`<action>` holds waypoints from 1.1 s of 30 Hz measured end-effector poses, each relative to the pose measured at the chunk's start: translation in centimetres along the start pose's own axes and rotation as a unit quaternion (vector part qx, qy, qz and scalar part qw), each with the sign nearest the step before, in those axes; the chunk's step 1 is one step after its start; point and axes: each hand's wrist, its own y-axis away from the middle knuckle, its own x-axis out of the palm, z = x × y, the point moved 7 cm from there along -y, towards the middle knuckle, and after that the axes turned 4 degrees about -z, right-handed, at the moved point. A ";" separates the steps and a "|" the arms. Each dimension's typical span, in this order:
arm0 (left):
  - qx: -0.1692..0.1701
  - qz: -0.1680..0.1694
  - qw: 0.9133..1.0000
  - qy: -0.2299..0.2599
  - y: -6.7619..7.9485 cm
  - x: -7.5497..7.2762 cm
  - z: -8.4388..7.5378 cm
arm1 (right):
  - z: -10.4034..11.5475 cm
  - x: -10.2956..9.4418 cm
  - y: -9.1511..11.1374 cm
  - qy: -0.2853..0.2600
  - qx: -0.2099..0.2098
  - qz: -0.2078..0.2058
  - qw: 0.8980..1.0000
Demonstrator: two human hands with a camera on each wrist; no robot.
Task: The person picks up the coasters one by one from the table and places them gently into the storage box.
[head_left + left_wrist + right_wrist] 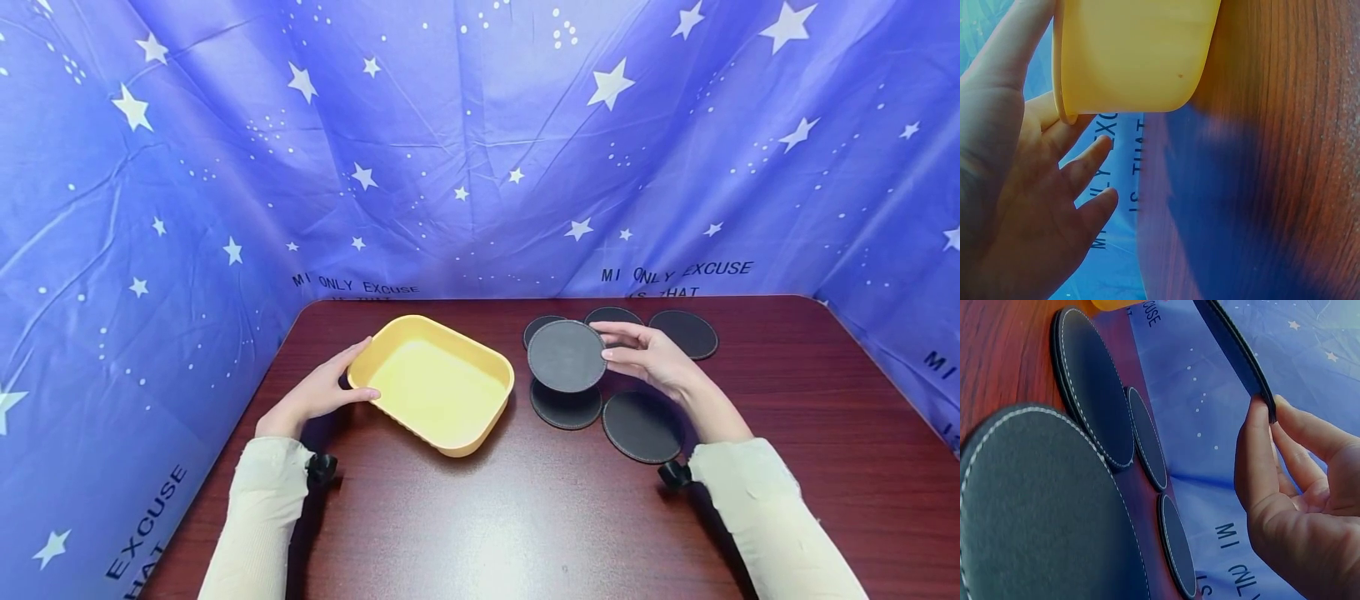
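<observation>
On the left of the table in the head view is a yellow plastic tub [442, 392] with bare insides. My left hand [324, 390] grips its left end, thumb at the near rim and fingers along the far side. In the left wrist view, the lower fingers [1088, 169] are spread away from the tub wall [1135, 62]. Raised above the table, a round black coaster [566, 357] with stitched edging is pinched at its right edge by my right hand [651, 360]. The right wrist view shows this coaster [1241, 359] edge-on between thumb and fingertips.
Under the raised coaster lies another black coaster [566, 410], with one more [643, 427] to its right. Behind them several more lie near the table's back edge, including a coaster [684, 333] at the right. A blue star-patterned curtain [465, 150] hangs around the table [420, 533].
</observation>
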 end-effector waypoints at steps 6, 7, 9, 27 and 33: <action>-0.004 0.002 1.000 0.003 0.0 0.0 0.0 | 0.0 0.7 -0.3 0.003 0.004 -0.003 1.000; -0.005 0.002 1.000 0.004 0.0 0.0 0.1 | 0.0 0.8 -0.4 0.006 0.005 -0.003 1.000; -0.005 0.002 1.000 0.004 0.0 0.0 0.1 | -0.1 1.0 -0.6 0.011 0.006 -0.001 1.000; -0.006 0.002 1.000 0.004 0.0 0.0 0.1 | 0.1 3.9 -1.7 0.036 0.010 0.000 0.999; -0.008 -0.001 1.000 0.006 0.0 0.0 0.1 | 0.1 4.9 -2.1 0.030 0.014 -0.006 0.999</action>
